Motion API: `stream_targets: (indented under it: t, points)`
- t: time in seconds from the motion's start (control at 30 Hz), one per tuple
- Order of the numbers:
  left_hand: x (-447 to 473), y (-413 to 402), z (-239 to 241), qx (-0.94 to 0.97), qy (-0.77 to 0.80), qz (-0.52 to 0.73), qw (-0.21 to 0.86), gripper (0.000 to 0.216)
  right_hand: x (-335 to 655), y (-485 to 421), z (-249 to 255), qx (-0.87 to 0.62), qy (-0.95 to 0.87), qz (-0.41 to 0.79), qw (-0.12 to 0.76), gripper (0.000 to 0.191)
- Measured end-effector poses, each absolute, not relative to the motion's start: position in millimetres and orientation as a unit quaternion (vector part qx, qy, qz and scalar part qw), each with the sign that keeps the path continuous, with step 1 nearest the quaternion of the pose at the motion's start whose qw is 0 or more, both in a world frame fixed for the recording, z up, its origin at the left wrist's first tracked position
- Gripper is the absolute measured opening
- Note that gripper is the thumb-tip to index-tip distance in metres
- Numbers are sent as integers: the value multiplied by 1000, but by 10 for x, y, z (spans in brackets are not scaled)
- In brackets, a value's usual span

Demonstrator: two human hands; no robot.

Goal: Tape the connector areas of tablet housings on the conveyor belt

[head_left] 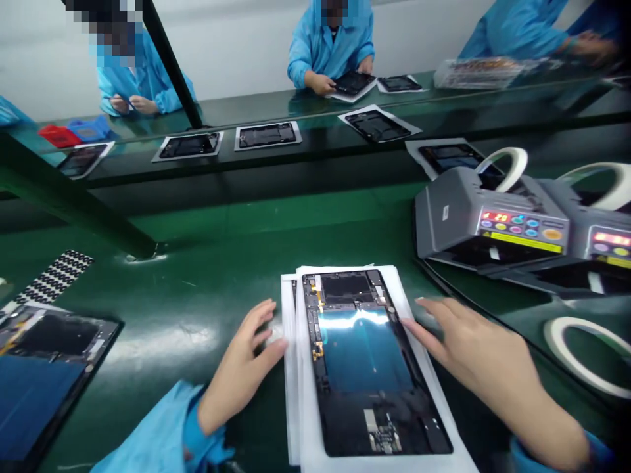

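Observation:
An opened tablet chassis [367, 364] with a shiny blue inner panel lies on a stack of white sheets [303, 407] on the green table, right in front of me. My left hand [244, 361] rests beside the sheets' left edge, fingers spread and empty, fingertips touching the paper. My right hand [473, 351] hovers at the tablet's right edge, fingers stretched out, holding nothing. Blue sleeves cover both my wrists.
Two grey tape dispensers [493, 220] with white tape rolls stand at right, and a loose tape roll [586, 355] lies nearer. Another opened tablet [44, 368] and a black dotted sheet [56, 276] lie at left. Several tablets ride the far conveyor [266, 135]; three people in blue coats work behind.

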State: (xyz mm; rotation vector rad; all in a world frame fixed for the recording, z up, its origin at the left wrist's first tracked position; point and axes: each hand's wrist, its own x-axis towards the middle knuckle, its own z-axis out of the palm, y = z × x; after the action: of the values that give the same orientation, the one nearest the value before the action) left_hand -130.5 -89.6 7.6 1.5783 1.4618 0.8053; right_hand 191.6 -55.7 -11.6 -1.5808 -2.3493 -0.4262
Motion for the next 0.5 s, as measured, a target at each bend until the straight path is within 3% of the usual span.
stream_targets:
  t: [0.1, 0.23, 0.37, 0.5]
  points:
    - [-1343, -1068, 238, 489, 575, 311, 577, 47, 2016, -666, -218, -563, -814, -96, 104, 42]
    - [-1102, -987, 473, 406, 536, 263, 692, 48, 1800, -676, -229, -543, -834, -30, 90, 27]
    - [-785, -791, 463, 412, 517, 263, 703, 50, 1694, -644, -209, -564, -822, 3, 82, 23]
    - [-635, -619, 241, 478, 540, 311, 619, 55, 1767, -634, -256, -562, -812, 67, 142, 25]
